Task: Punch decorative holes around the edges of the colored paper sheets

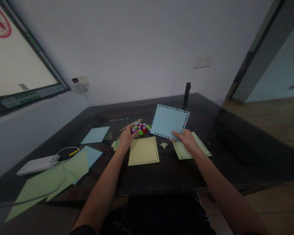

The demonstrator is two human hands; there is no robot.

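Observation:
My right hand grips a light blue paper square by its lower right edge, thumb on top. Small dark shapes are punched along its borders, and it is tilted up off the table. My left hand reaches to the left end of a cluster of small craft punches in purple, green and red. Its fingers and thumb close round a purple craft punch. Under the right hand lies a pale green punched sheet. A yellow sheet with punched edges lies between my forearms.
Small paper cutouts lie beside the yellow sheet, and more punched bits left of my wrist. Blue paper, green sheets and a white power strip with a cable occupy the left side. A black upright object stands behind.

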